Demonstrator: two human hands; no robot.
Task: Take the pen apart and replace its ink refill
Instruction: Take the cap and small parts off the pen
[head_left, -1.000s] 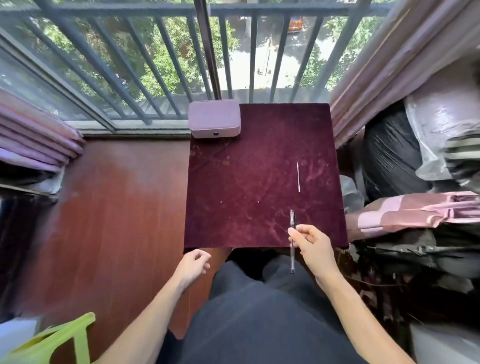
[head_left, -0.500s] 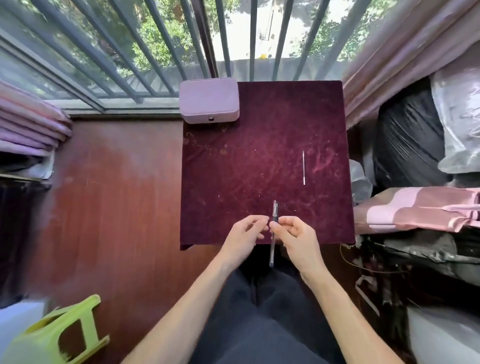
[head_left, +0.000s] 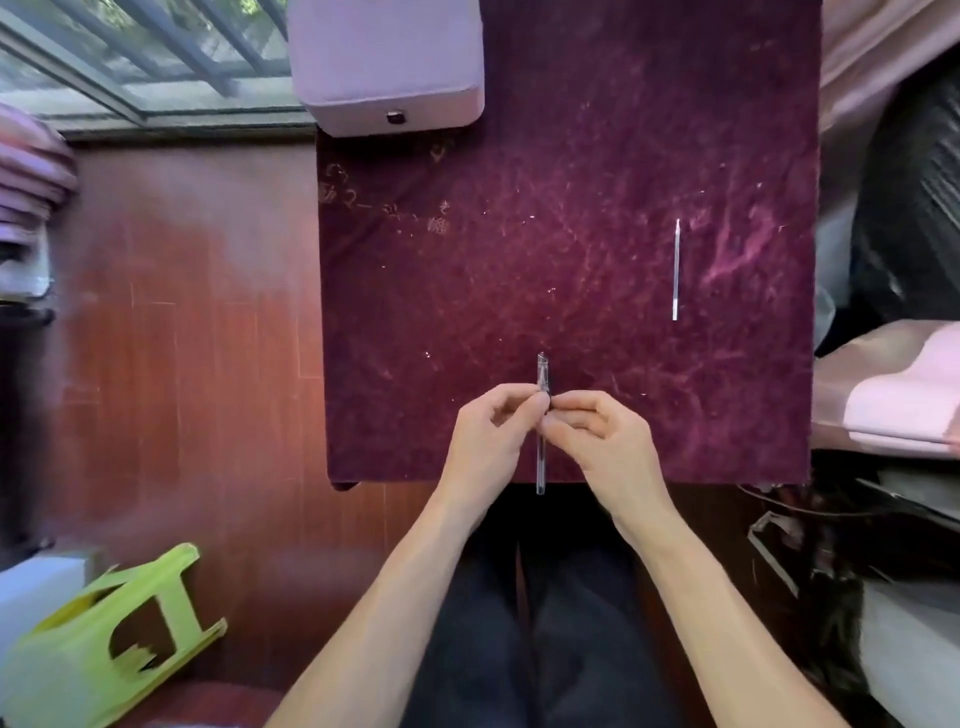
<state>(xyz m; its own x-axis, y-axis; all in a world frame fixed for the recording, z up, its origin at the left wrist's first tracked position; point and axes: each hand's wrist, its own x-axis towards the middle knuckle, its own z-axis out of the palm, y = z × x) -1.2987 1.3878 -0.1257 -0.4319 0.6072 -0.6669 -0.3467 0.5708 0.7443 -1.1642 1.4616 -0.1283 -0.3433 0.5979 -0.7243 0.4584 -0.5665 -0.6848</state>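
Two hands met on one pen (head_left: 541, 457), held lengthwise over the near edge of the table (head_left: 519, 291), cap end pointing away from the person. Left hand (head_left: 488, 436) had thumb and forefinger pinched together on the pen just below the cap; right hand (head_left: 597, 441) was pinched on it from the other side, fingertips nearly touching the left's. Both grips closed on the pen, other fingers curled loosely.

Step in hand looked like pulling the cap or unscrewing the front section, task barely begun. To do it well: one hand should fix the barrel while the other twists or pulls straight along the axis, not bending the thin clear tube, and work low over the cloth so small parts don't drop to the floor.

Count: one pen, one spare refill (head_left: 676, 270) lying flat on the cloth, well apart to the right and farther off; one pink box (head_left: 384, 67) at the far left corner; one green stool (head_left: 104, 644) tipped on the floor.
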